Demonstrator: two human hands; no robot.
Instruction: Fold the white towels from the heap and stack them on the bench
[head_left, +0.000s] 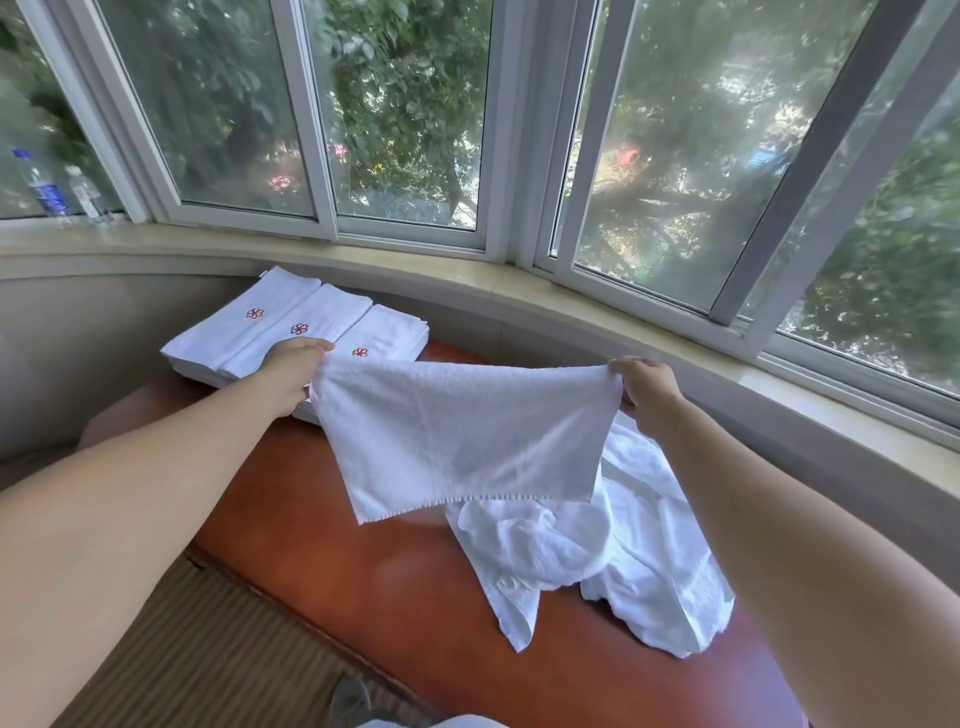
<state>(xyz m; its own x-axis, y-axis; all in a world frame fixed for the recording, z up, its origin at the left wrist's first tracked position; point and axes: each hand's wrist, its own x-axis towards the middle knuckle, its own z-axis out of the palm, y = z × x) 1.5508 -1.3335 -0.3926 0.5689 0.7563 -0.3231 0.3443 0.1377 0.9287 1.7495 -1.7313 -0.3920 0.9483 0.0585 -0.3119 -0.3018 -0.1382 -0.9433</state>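
Observation:
I hold a white towel (457, 436) stretched out in the air above the red-brown bench (363, 571). My left hand (291, 371) pinches its upper left corner and my right hand (647, 387) pinches its upper right corner. The towel hangs down between them, its lower edge over the heap of crumpled white towels (597, 551) on the right part of the bench. Stacks of folded white towels (291, 325) with small red flower marks lie side by side at the bench's far left end, partly hidden by my left hand.
A curved window sill (467, 270) and large windows run behind the bench. Two plastic water bottles (57, 187) stand on the sill at far left. Striped carpet (197, 649) lies in front of the bench at lower left.

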